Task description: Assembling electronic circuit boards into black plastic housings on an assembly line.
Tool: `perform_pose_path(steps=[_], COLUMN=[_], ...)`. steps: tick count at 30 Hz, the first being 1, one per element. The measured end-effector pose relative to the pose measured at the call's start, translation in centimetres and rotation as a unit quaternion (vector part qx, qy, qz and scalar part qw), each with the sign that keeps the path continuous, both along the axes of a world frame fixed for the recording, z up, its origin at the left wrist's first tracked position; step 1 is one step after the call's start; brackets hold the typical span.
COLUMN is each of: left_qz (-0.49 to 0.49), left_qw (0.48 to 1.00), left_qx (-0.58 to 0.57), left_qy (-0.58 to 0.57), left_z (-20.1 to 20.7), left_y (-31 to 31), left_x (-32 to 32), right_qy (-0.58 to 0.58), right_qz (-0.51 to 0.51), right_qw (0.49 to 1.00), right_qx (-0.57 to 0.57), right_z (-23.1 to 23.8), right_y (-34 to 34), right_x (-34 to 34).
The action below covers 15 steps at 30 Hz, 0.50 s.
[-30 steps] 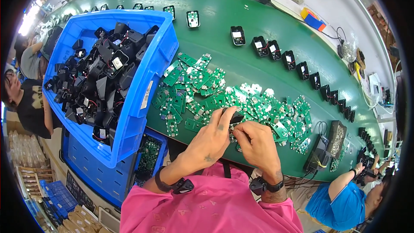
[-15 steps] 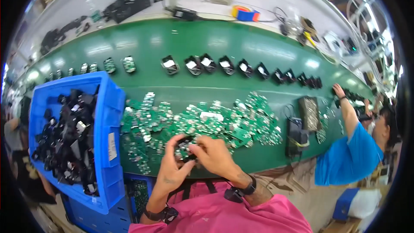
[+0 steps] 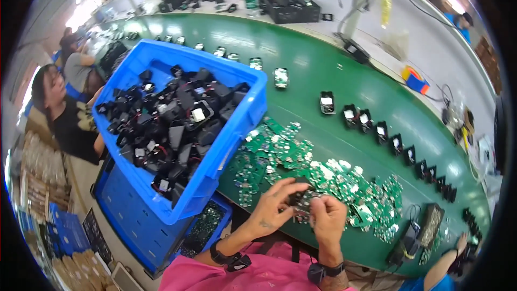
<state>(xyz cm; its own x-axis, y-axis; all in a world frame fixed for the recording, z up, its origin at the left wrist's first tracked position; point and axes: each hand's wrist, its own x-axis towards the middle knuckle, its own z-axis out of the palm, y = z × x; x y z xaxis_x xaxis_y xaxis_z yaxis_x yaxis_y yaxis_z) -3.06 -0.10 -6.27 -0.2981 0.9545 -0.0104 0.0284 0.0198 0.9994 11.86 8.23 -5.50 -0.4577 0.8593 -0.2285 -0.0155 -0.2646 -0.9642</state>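
Note:
Between my two hands, just above the near edge of the green workbench, is a black plastic housing with a green circuit board (image 3: 304,201) in it. My left hand (image 3: 273,205) is closed around the housing's left side, fingers over its far edge and thumb below. The fingers of my right hand (image 3: 329,216) are bent, with the thumb pressing on the board's right end. My fingers hide much of the part. Loose green circuit boards (image 3: 353,188) lie heaped on the bench just beyond my hands.
Left stands a large blue bin (image 3: 257,97) full of black housings (image 3: 186,124), above another crate of boards (image 3: 207,226). Black housings (image 3: 381,131) line the bench to the right. A co-worker (image 3: 64,108) is beyond the bin; another's arm (image 3: 447,261) reaches in lower right.
My view has swung left, so the bench and bin have shifted right in the picture. Both hands still hold the housing; my right hand has turned more upright, its thumb on the board.

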Motion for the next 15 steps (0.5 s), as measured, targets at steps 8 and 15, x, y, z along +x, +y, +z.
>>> perform_pose_path(steps=[8,15], left_qz=[0.128,0.189], left_qw=[0.974,0.970], left_qx=[0.122,0.116], left_qy=[0.139,0.101], left_z=[-0.6,-1.2], left_y=[1.1,0.8], left_x=[1.1,1.5], right_qy=[-0.085,-0.177], right_qz=[0.045,0.121], right_qw=[0.991,0.928], right_qx=[0.097,0.304], right_z=[1.3,2.4], right_y=[-0.8,-0.2], right_x=[-0.8,-1.2])
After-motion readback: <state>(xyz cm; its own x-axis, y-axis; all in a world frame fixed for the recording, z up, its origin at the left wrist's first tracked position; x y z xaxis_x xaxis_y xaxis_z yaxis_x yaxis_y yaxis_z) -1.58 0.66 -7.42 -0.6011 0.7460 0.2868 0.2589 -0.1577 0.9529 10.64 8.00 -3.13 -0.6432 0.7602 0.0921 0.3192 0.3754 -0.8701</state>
